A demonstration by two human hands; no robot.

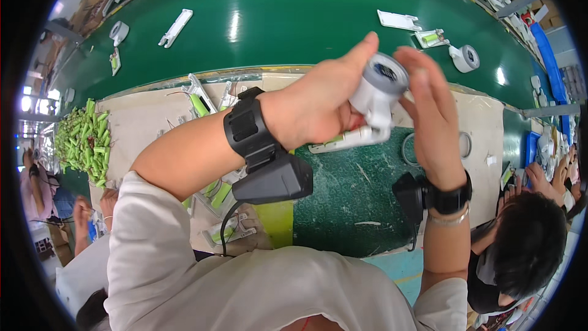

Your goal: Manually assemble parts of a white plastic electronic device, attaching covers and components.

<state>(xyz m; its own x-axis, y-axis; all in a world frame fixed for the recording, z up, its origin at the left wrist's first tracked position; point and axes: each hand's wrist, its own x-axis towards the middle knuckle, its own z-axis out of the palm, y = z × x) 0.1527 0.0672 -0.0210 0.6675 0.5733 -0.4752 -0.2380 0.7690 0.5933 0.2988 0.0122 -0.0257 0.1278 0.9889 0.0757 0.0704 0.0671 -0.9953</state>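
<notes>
Both hands grip stuff mid-frame: left hand (318,107) closed on a white holder (352,138), mostly hidden; right hand (432,110) fingers half-open against grey tape roll (383,79). Green surface (275,18) behind.

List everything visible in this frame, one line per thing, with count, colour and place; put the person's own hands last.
Lamp part: one, white-grey, round head, held between both hands.
Conveyor belt: one, green, across the top.
Flat white pieces on the belt: several, spread along it.
Tape roll: one, white, on the belt at right.
Green cells: a heap, at far left.
Cutting mat: one, dark green, under the hands.
Wire ring: one, grey, on the bench right of the mat.
Co-worker: one, dark hair, lower right.
Left hand: grips the lamp part; black wrist device.
Right hand: fingers open against the lamp part; black wrist device.
</notes>
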